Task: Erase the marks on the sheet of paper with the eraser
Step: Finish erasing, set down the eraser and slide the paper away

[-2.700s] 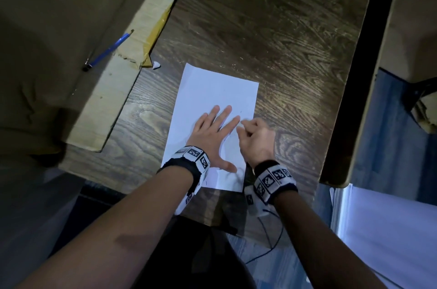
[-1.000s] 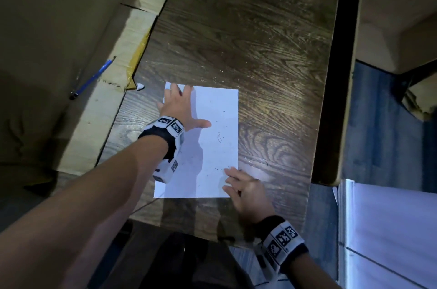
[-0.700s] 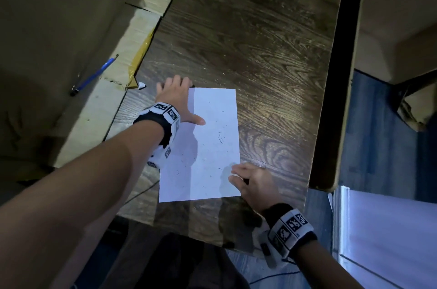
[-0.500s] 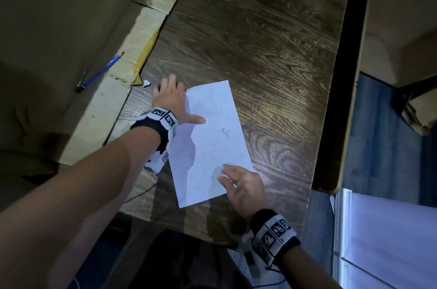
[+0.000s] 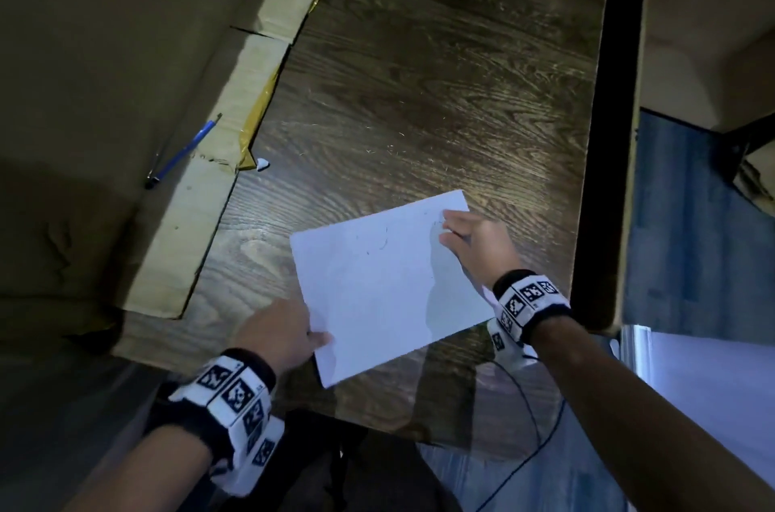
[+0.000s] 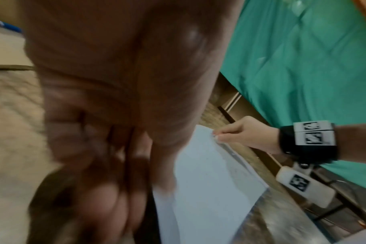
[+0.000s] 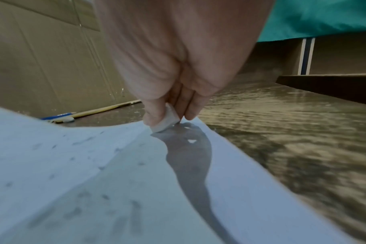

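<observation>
The sheet of paper (image 5: 386, 281) is lying skewed on the dark wooden table (image 5: 419, 92), its long side running across, near the table's front edge. The left hand (image 5: 279, 329) is gripping the sheet's near left corner — thumb lying on top of the paper, the other fingers hidden beneath or behind it, so how they are curling I cannot tell; the left wrist view is too blurred to help. Over at the far right corner, the right hand (image 5: 478, 243) is pinching the small white eraser (image 7: 166, 119) between thumb and fingertips, and the eraser's lower edge is touching the paper right by that corner. The paper is bowing up a little in the right wrist view, with dark specks scattered across its surface and a faint curved pencil mark (image 5: 381, 243) showing near the middle of the far half. A cardboard box (image 5: 235, 100) is sitting along the table's left side, with a blue pen (image 5: 182, 153) resting on its flap — well apart from the sheet. A small white scrap (image 5: 263, 164) is lying just beside the box.
</observation>
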